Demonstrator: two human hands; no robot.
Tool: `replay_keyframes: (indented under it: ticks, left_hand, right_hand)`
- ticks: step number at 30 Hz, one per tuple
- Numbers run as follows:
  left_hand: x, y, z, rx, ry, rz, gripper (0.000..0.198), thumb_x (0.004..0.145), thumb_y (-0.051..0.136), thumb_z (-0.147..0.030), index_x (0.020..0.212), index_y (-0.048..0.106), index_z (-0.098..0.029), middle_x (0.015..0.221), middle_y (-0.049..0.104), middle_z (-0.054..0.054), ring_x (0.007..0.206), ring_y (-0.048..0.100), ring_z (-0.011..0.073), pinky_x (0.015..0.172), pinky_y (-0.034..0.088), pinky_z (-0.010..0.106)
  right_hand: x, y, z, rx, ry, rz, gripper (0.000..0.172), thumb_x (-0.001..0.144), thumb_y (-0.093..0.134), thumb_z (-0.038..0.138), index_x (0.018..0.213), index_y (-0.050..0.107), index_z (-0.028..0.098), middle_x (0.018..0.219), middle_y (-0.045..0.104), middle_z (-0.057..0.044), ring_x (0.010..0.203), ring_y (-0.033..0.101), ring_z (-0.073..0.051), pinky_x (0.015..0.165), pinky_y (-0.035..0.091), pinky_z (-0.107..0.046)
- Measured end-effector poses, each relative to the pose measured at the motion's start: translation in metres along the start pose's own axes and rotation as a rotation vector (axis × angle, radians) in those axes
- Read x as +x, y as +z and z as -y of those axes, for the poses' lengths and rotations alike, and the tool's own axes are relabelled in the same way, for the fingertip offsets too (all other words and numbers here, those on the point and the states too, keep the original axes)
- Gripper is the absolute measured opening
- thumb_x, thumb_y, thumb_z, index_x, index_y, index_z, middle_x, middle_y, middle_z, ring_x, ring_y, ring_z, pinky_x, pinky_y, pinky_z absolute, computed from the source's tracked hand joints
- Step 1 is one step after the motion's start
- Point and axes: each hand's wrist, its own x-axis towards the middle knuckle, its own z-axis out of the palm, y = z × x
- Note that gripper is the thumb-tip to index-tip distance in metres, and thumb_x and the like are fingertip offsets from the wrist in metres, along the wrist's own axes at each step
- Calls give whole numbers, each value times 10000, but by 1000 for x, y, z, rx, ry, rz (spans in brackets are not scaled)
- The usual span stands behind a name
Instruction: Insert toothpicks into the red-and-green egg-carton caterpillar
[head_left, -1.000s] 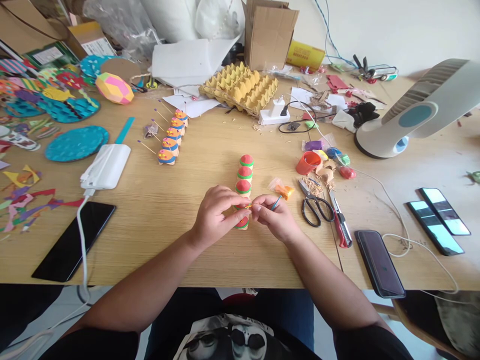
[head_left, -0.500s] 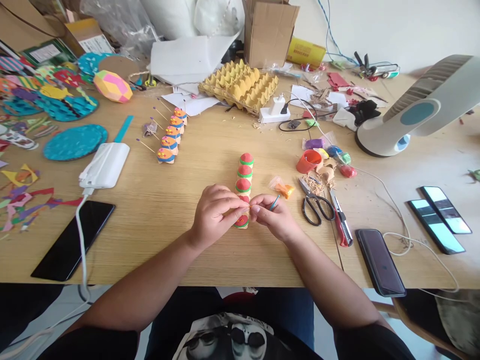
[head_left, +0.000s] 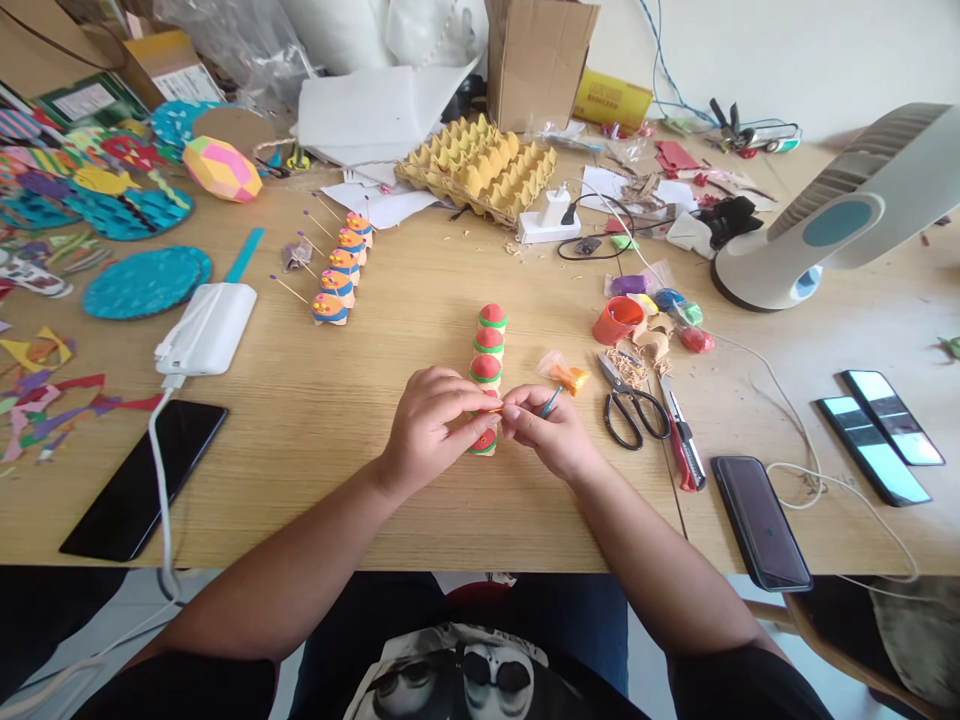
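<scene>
My left hand [head_left: 435, 420] is closed in a pinch, with a tiny orange bit of modelling clay [head_left: 496, 409] at its fingertips. The fingertips of my right hand [head_left: 551, 432] meet it there. A thin blue modelling tool [head_left: 552, 402] is tucked in my right hand and sticks out past the fingers. Below and behind my hands stands a caterpillar-like row of egg-carton cups [head_left: 486, 369], topped with red clay and edged in green. Its near cup [head_left: 484, 441] carries small dots; my fingers partly cover the cups there. An opened packet of orange clay [head_left: 568, 377] lies beyond my right hand.
Scissors [head_left: 634, 410], a red-handled cutter [head_left: 684, 440], an orange-red cup [head_left: 618, 320] and clay packets lie to the right. A finished blue-and-orange row [head_left: 343, 265] with pins stands left. Phones [head_left: 761, 522], a power bank [head_left: 210, 328], egg trays [head_left: 480, 170] and a fan [head_left: 832, 215] surround.
My fingertips have shifted slightly around the orange clay, which shows a little more between them. The view has moved very slightly; the other things stay put.
</scene>
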Motion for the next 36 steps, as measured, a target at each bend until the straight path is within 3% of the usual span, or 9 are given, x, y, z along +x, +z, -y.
replay_keyframes:
  ticks: [4,8,17,22,26,36]
  left_hand:
    - [0,-1,0,9,3,-5,20,920,742,-230,929,755,-242,868,785,-3,820,651,155,815,492,346]
    - [0,-2,-1,17,10,-14,64,910,754,-246,850,738,-232,828,774,-8,790,633,155,790,481,343]
    - [-1,-3,0,31,-8,-6,125,917,750,-370,897,772,-249,837,779,0,801,639,165,814,480,356]
    - [-1,-4,3,-205,-163,41,159,994,642,-324,1006,774,-236,923,775,35,894,668,170,851,532,350]
    - [-1,-2,6,-319,-261,70,123,969,682,-315,967,773,-233,933,769,39,902,689,168,833,560,334]
    - [0,-1,3,-292,-150,77,25,903,764,-251,928,761,-247,895,760,11,869,671,158,842,545,339]
  right_hand:
    - [0,2,1,-10,-24,0,346,807,823,492,837,682,177,642,631,18,574,523,-95,568,378,-237]
    - [-1,4,3,-39,-44,11,346,829,801,502,830,685,176,648,628,18,586,528,-102,587,406,-250]
    - [-2,3,4,-70,-43,2,382,853,764,533,790,672,167,646,632,4,585,515,-102,555,358,-244]
    - [0,1,4,-14,-2,-10,377,821,787,519,772,656,170,605,611,19,492,366,-67,491,229,-241]
    - [0,0,4,7,11,-7,372,795,800,520,790,659,175,607,627,14,491,371,-72,489,225,-246]
    - [0,1,5,49,15,0,350,785,812,486,789,670,166,604,626,15,488,364,-66,496,226,-244]
